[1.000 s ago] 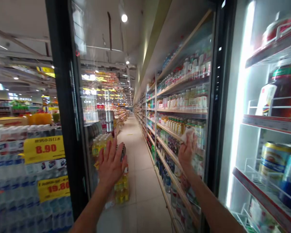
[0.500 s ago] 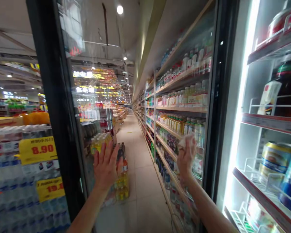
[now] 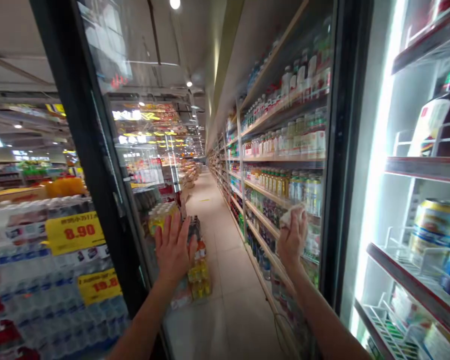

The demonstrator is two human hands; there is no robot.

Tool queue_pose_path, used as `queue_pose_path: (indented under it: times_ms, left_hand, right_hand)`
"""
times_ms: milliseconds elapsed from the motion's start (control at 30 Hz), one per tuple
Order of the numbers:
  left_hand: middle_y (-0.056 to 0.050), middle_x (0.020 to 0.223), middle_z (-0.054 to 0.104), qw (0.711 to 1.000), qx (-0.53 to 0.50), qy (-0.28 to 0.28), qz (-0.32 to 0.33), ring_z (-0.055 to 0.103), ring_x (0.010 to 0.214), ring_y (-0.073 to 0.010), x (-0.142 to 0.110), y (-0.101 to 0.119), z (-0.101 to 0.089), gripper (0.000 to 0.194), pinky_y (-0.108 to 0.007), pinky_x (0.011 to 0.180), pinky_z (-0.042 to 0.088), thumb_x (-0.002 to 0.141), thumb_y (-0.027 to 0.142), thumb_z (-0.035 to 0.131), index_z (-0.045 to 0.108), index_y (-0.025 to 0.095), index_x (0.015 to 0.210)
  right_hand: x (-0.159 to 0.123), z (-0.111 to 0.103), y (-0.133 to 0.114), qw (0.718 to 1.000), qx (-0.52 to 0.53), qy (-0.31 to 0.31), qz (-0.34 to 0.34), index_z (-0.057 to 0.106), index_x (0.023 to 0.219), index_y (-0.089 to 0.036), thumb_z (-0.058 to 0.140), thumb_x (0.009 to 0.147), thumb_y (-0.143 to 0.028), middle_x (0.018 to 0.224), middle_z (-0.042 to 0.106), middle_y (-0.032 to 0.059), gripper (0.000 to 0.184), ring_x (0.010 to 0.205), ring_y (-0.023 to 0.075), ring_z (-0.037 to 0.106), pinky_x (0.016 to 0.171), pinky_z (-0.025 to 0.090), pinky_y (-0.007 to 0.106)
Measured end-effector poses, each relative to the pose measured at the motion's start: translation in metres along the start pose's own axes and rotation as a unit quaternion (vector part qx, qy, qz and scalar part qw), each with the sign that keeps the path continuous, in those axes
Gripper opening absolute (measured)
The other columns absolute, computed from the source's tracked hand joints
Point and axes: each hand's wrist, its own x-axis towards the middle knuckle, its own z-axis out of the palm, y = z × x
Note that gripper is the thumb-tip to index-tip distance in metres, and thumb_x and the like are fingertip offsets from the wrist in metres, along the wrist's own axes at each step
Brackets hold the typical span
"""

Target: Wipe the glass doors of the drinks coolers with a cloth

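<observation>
The white cloth (image 3: 290, 216) is pressed on the glass door (image 3: 281, 125) of the drinks cooler (image 3: 345, 150) inside the curled fingers of my right hand (image 3: 292, 239), my left hand (image 3: 172, 248) stands flat with fingers wide on glass, and how much is already clean I cannot tell.

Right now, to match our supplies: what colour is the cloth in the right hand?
White, as the head view shows: the cloth in the right hand.

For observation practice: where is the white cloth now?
In the head view, the white cloth is in the right hand, against the glass fridge door right of the aisle.
</observation>
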Motion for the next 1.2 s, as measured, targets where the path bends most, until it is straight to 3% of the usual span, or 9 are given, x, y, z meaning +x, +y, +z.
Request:
queue_pose_path:
  times_ms: [200, 267, 333, 433, 533, 700, 767, 1000, 1200]
  left_hand:
    - [-0.008, 0.146, 0.022, 1.000, -0.003, -0.021, 0.008, 0.019, 0.135, -0.0269, 0.002, 0.001, -0.005, 0.071, -0.049, 0.107, 0.020, 0.079, 0.025, 0.055, 0.018, 0.025, 0.140]
    - [-0.008, 0.147, 0.021, 0.999, -0.005, -0.032, 0.007, 0.017, 0.135, -0.0267, 0.002, 0.001, -0.008, 0.071, -0.049, 0.108, 0.019, 0.080, 0.025, 0.054, 0.016, 0.025, 0.140]
    - [-0.008, 0.147, 0.020, 0.999, -0.007, -0.042, 0.008, 0.015, 0.136, -0.0264, 0.002, 0.001, -0.010, 0.071, -0.049, 0.108, 0.017, 0.080, 0.026, 0.053, 0.015, 0.024, 0.141]
    - [-0.009, 0.146, 0.021, 0.999, -0.013, -0.049, 0.005, 0.015, 0.136, -0.0268, 0.000, 0.001, -0.011, 0.072, -0.050, 0.108, 0.017, 0.080, 0.026, 0.054, 0.016, 0.024, 0.141]
    - [-0.010, 0.146, 0.023, 0.999, -0.019, -0.050, -0.004, 0.016, 0.136, -0.0274, -0.001, 0.002, -0.012, 0.072, -0.051, 0.108, 0.018, 0.079, 0.027, 0.054, 0.017, 0.024, 0.140]
    - [-0.010, 0.144, 0.027, 0.999, -0.017, -0.046, -0.016, 0.018, 0.135, -0.0273, -0.001, 0.005, -0.015, 0.069, -0.051, 0.107, 0.019, 0.079, 0.027, 0.054, 0.020, 0.024, 0.140]
    - [-0.010, 0.144, 0.028, 0.999, -0.017, -0.049, -0.016, 0.018, 0.135, -0.0273, -0.001, 0.004, -0.015, 0.069, -0.051, 0.107, 0.019, 0.080, 0.027, 0.053, 0.020, 0.023, 0.140]
    - [-0.010, 0.144, 0.027, 0.999, -0.005, -0.042, -0.009, 0.018, 0.135, -0.0260, 0.000, 0.004, -0.015, 0.070, -0.049, 0.107, 0.020, 0.080, 0.027, 0.052, 0.016, 0.025, 0.141]
    - [-0.009, 0.146, 0.022, 0.999, -0.016, -0.042, -0.011, 0.016, 0.136, -0.0261, -0.001, 0.004, -0.014, 0.070, -0.050, 0.108, 0.017, 0.080, 0.028, 0.053, 0.017, 0.025, 0.140]
  right_hand:
    - [-0.047, 0.007, -0.089, 0.963, 0.061, -0.146, -0.219, 0.045, 0.127, -0.028, 0.042, 0.082, -0.013, 0.142, 0.034, 0.0057, 0.048, 0.136, 0.0272, 0.018, 0.105, 0.026, 0.051]
    - [-0.059, 0.004, -0.089, 0.940, 0.072, -0.179, -0.280, 0.050, 0.122, -0.033, 0.045, 0.082, -0.013, 0.137, 0.042, 0.0018, 0.045, 0.134, 0.0237, 0.023, 0.106, 0.025, 0.048]
    - [-0.053, -0.002, -0.059, 0.954, 0.053, -0.164, -0.247, 0.048, 0.124, -0.032, 0.045, 0.082, -0.015, 0.138, 0.041, 0.0031, 0.045, 0.135, 0.0238, 0.022, 0.106, 0.024, 0.050]
    - [-0.022, -0.008, 0.001, 0.997, 0.012, -0.062, -0.054, 0.038, 0.133, -0.022, 0.039, 0.084, -0.016, 0.144, 0.030, 0.0117, 0.049, 0.135, 0.0282, 0.020, 0.103, 0.026, 0.057]
    - [-0.001, -0.007, 0.006, 0.999, 0.012, -0.022, 0.036, 0.030, 0.137, -0.017, 0.036, 0.084, -0.018, 0.146, 0.023, 0.0149, 0.054, 0.135, 0.0304, 0.018, 0.102, 0.025, 0.060]
    - [-0.030, -0.004, -0.069, 0.963, 0.053, -0.174, -0.200, 0.038, 0.133, -0.025, 0.041, 0.081, -0.012, 0.148, 0.021, 0.0074, 0.054, 0.137, 0.0301, 0.012, 0.104, 0.024, 0.057]
    - [-0.036, -0.007, -0.067, 0.941, 0.062, -0.201, -0.266, 0.044, 0.128, -0.029, 0.043, 0.080, -0.011, 0.146, 0.026, 0.0046, 0.052, 0.136, 0.0288, 0.016, 0.105, 0.024, 0.055]
    - [0.006, -0.003, 0.013, 0.998, 0.028, 0.021, 0.060, 0.033, 0.136, -0.016, 0.035, 0.083, -0.016, 0.143, 0.029, 0.0149, 0.053, 0.135, 0.0290, 0.020, 0.104, 0.024, 0.058]
    - [-0.044, -0.005, -0.071, 0.946, 0.093, -0.180, -0.255, 0.045, 0.127, -0.027, 0.041, 0.079, -0.010, 0.145, 0.028, 0.0057, 0.051, 0.135, 0.0278, 0.019, 0.105, 0.025, 0.055]
